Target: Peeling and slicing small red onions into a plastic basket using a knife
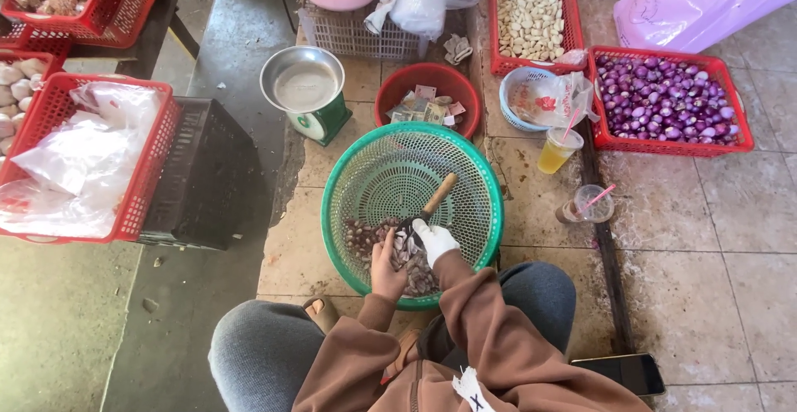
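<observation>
1. Green mesh basket (349, 171), centre of the frame, on the tiled floor between the seated person's knees, close enough to work in without leaning. A heap of small brownish bulbs or peelings (365, 242) lies at its lower edge; which of the two cannot be told.

2. Left hand (387, 269), bare, lower centre. Its grip is curled down onto the heap, pinching one small piece; the piece itself is too small to identify.

3. Right hand (434, 239), in a white glove, just right of the left hand. Its grip is pressed closed around a knife (427, 209), whose wooden handle points to the upper right and whose blade end meets the left hand's piece. The glove seems to be there to shield the hand.

4. Red bowl (390, 88) holding banknotes, just above the basket.

5. Weighing scale (307, 88) with a metal pan, upper centre-left.

6. Red crate of purple shallots (664, 101), upper right; red crate of peeled garlic cloves (531, 22) above and left of it.

7. Two plastic cups with straws (573, 175), right of the basket, set outside the work.

8. Red crate with clear bags (83, 155), left edge.

9. Dark phone (623, 372), lower right, on the floor beside the knee.
</observation>
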